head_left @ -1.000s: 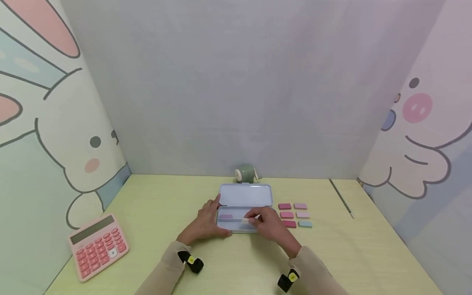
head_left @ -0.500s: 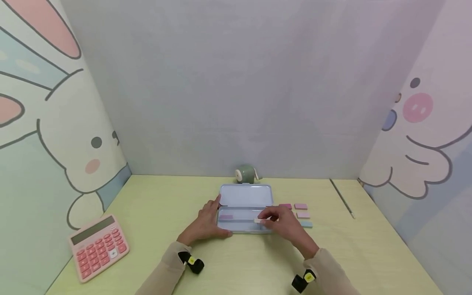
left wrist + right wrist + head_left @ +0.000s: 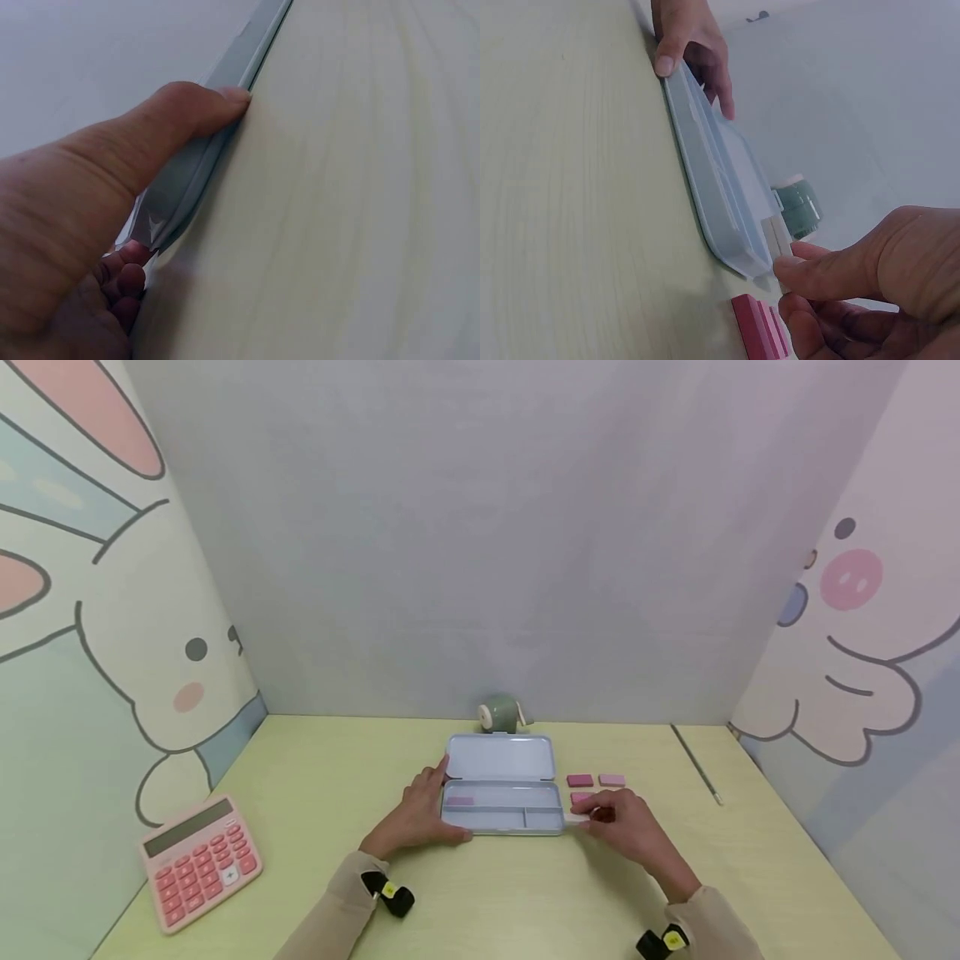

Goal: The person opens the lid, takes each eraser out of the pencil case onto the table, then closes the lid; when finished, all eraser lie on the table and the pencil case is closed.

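A light blue pencil case [image 3: 501, 757] lies open on the table, its lid folded back and its tray divided into compartments. My left hand [image 3: 420, 812] grips the left end, thumb [image 3: 199, 109] along the front edge. One lilac eraser [image 3: 461, 801] lies in the long rear compartment. Just right of the case, my right hand [image 3: 628, 828] pinches a white eraser [image 3: 575, 818] between thumb and fingers. Behind that hand are a magenta eraser [image 3: 580, 780], a light pink eraser [image 3: 612, 780] and a partly covered pink eraser [image 3: 579, 797]. The right wrist view shows a magenta block [image 3: 756, 328] beneath the fingers.
A green pencil sharpener [image 3: 498, 714] with a crank stands behind the case, near the back wall. A pencil [image 3: 696, 765] lies at the far right. On the left is a pink calculator [image 3: 200, 862]. Printed side walls flank the table.
My right hand has moved right with the white eraser, from above the tray to beyond the case's right end, covering some of the loose erasers. The left hand stays in place.
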Tool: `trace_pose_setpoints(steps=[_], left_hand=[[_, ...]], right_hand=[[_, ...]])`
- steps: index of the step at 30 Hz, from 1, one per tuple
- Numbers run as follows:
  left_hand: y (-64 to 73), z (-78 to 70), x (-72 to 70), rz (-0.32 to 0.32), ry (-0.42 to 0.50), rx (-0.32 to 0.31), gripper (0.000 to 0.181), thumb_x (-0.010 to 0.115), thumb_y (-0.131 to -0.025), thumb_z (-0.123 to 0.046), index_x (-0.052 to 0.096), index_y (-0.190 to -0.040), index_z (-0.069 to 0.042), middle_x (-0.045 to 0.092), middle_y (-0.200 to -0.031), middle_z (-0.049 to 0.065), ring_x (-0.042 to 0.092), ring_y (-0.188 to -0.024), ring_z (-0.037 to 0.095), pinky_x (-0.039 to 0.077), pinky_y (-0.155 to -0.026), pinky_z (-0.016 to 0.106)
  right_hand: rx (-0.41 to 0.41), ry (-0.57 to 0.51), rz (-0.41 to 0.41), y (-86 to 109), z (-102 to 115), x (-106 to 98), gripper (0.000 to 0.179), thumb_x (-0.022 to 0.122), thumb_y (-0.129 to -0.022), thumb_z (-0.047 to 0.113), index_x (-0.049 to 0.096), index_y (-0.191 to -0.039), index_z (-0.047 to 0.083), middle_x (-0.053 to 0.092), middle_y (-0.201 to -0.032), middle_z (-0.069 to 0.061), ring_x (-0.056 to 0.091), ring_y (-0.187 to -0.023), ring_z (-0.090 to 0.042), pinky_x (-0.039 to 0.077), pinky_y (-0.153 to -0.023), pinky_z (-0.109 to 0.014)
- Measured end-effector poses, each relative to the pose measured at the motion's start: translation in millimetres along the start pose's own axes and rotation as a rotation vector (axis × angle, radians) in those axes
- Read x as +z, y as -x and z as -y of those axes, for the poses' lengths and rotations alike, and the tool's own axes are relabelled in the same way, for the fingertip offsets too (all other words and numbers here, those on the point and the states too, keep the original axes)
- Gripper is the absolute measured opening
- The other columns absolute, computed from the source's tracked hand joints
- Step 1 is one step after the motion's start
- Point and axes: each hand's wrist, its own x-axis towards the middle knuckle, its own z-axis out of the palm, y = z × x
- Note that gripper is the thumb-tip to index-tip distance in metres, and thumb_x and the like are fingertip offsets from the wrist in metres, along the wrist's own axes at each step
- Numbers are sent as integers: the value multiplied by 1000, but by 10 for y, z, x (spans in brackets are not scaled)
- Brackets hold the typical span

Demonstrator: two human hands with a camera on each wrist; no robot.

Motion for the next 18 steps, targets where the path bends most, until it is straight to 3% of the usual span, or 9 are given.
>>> trace_pose_setpoints(steps=[11,18], left_hand=[[-1,0,11,-1,-17,-5,141,96,-68,-57,16,-173,-8,50,-148,16,48,-135,35,40,-115,61],[5,3,9,-3,-5,-3,142,96,-68,-57,15,-173,-8,50,-148,16,48,-135,36,41,-115,63]], right_hand=[[-26,143,27,65,-108,-136,17,85,-84,0,84,-97,11,76,-94,-1,62,-81,-12,50,-70,-25],[-36,160,96,65,-168,-119,16,86,-85,0,85,-95,13,75,-89,2,57,-78,-12,48,-67,-24]])
